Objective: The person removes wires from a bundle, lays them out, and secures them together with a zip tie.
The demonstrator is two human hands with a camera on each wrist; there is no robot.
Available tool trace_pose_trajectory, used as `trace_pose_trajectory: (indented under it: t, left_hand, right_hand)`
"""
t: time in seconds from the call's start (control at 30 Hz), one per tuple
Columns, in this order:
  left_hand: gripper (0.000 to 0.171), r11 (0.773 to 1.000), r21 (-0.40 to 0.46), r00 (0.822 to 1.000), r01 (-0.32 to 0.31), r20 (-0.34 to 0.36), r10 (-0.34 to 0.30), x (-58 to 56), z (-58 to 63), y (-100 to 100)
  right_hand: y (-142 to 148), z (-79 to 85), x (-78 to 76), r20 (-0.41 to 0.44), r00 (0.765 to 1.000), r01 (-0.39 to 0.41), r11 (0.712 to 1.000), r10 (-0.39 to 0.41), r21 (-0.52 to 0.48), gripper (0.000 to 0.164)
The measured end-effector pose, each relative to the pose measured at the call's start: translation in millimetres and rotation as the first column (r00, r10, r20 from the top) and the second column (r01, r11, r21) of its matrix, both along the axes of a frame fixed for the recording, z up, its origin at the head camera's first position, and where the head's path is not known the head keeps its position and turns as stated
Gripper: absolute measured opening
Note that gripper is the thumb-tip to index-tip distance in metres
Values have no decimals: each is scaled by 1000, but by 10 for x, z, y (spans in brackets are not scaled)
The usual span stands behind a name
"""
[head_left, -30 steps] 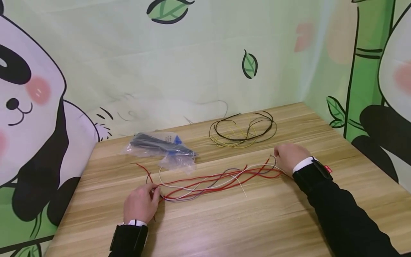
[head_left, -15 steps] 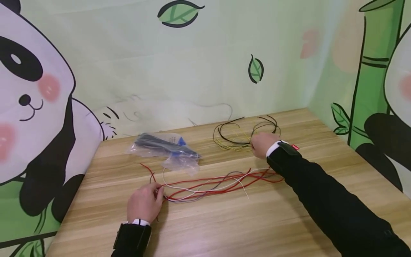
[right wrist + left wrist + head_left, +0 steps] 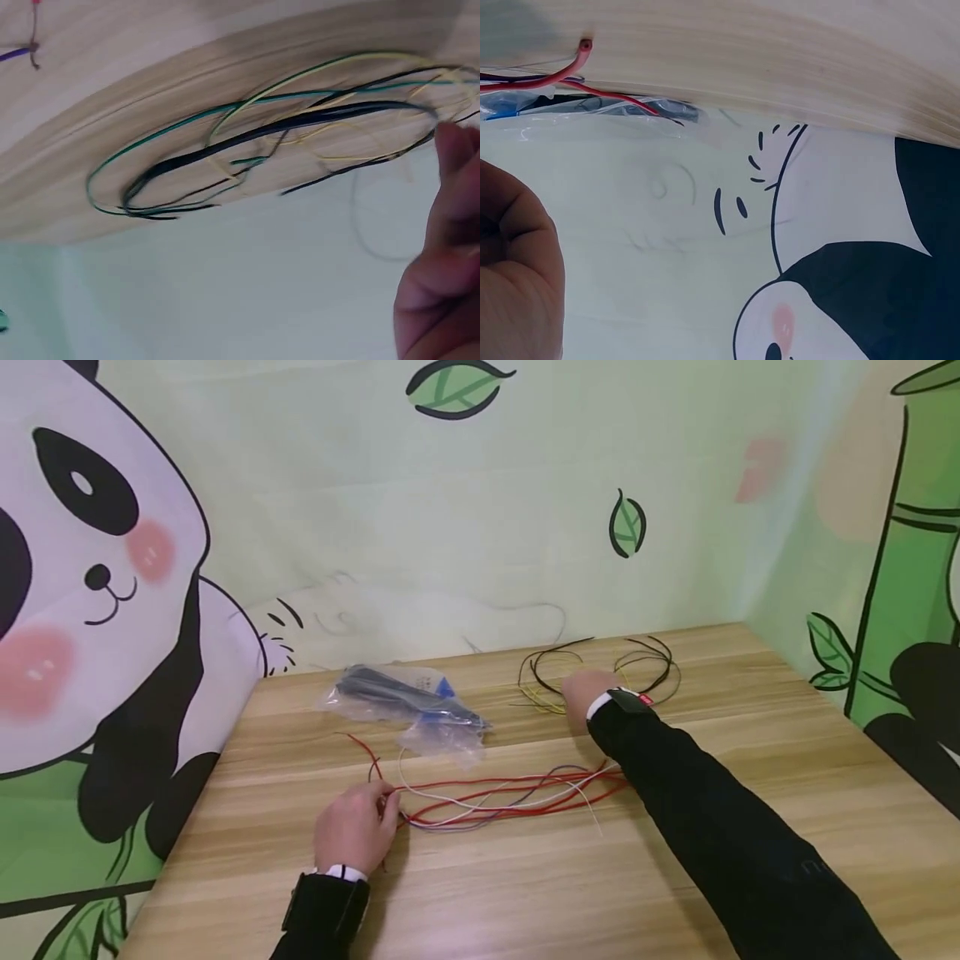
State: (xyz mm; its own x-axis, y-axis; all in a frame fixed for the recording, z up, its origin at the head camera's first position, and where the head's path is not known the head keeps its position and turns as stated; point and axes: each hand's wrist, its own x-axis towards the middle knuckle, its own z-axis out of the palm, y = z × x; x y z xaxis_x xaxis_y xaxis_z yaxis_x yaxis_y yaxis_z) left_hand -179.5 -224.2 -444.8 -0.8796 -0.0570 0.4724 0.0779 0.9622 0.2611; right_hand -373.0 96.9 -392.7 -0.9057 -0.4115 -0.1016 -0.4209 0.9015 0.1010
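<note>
In the head view, a loose bundle of red wires (image 3: 517, 812), with white and purple ones among them, lies stretched across the table. My left hand (image 3: 356, 827) pinches its left end, and red ends stick out past the fingers. Farther back lies a loose coil of black (image 3: 669, 664), yellow and green wires. My right hand (image 3: 588, 697) is over the coil's near side, hiding part of it. In the right wrist view, its fingertips (image 3: 452, 144) meet one end of the coil (image 3: 225, 142); whether they grip a wire cannot be made out.
A clear plastic bag (image 3: 442, 739) with dark grey contents lies behind the red bundle, left of the coil. The wooden table (image 3: 510, 893) ends at a printed panda-and-bamboo cloth (image 3: 487, 527) at the back and sides. My right sleeve (image 3: 712, 802) crosses above the bundle's right end.
My right hand has left the red bundle's right end and moved left and back to the coil. The left hand keeps its place on the bundle. The head view has turned slightly left.
</note>
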Motion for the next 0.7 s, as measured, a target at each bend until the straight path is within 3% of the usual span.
trace_pose_trajectory:
  t: [0.13,0.2,0.3,0.37,0.6,0.7]
  left_hand:
    - [8,1000,-6,1000,14,-15,-14,-11,-5,10]
    - [8,1000,-4,1000,14,-14,-14,-8,-6,12]
    - [8,1000,1,1000,8,-5,-8,-3,-3,11]
    - [8,1000,5,1000,5,2,-5,-1,5,9]
    - [8,1000,10,1000,4,0,-4,0,29,-5]
    - [8,1000,7,1000,1,3,-1,1,30,-19]
  right_hand:
    - [101,-16,-139,39,989,142,987,-140,-76,16]
    - [150,-42,-197,77,979,197,973,-189,-117,27]
    - [191,-105,-259,110,970,230,962,-215,-150,46]
    - [187,-138,-280,111,971,227,957,-210,-180,50]
    - [103,-206,-316,105,977,206,948,-185,-241,26]
    - [78,-196,-315,111,979,197,941,-172,-276,25]
